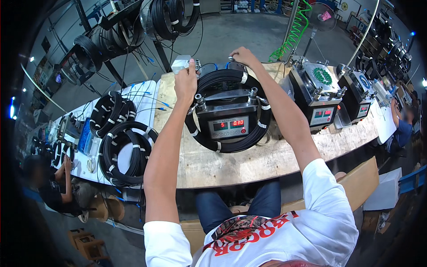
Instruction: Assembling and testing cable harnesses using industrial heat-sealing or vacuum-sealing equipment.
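Observation:
In front of me stands a bench machine [225,126] with a red-lit display and metal clamp posts at its corners. A coil of black cable [231,147], bound with white ties, lies around it. My left hand [186,83] is closed at the machine's far left corner, thumb up, against a white boxy thing [180,63]; the fingers' far side is hidden. My right hand [244,58] reaches over the coil to the far right corner, fingers closed on a small metal knob [231,58]. Blue-ended cable tips show between the hands.
Several tied black cable coils [126,151] lie on the white table at left. Two similar machines [318,95] with green and blue round tops stand at right. A green spiral hose [296,31] hangs behind. Cable reels [106,42] fill the rack at upper left. Other people sit at both sides.

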Demonstrator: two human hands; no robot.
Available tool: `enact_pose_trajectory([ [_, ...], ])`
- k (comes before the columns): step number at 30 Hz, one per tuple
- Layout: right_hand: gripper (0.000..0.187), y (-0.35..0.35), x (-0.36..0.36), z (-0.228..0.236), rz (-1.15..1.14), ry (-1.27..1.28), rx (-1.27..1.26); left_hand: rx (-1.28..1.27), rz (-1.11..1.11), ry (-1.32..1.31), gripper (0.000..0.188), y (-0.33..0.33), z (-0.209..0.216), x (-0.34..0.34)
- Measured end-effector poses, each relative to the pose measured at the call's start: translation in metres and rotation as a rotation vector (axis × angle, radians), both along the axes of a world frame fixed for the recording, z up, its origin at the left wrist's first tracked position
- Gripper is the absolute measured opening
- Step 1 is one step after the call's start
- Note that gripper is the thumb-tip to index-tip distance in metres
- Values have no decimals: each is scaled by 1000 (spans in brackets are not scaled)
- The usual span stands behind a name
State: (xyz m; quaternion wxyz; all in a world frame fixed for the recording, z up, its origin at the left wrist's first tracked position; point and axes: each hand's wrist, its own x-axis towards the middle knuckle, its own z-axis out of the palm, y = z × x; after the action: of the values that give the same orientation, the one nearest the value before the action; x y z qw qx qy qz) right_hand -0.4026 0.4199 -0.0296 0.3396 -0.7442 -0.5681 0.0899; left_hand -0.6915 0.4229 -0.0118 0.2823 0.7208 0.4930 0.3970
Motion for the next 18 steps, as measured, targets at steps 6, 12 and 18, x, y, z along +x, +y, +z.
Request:
enact_pose_trajectory([
  [6,37,-8,-4,17,195,-199,-198,5,5,-15,68,6,-3,-2],
  [12,48,-73,-38,13,179,-35,302,27,-8,-137,65,17,-13,-5],
  [18,52,-154,-91,-6,-84,-136,223,43,-115,-188,66,32,-26,3],
])
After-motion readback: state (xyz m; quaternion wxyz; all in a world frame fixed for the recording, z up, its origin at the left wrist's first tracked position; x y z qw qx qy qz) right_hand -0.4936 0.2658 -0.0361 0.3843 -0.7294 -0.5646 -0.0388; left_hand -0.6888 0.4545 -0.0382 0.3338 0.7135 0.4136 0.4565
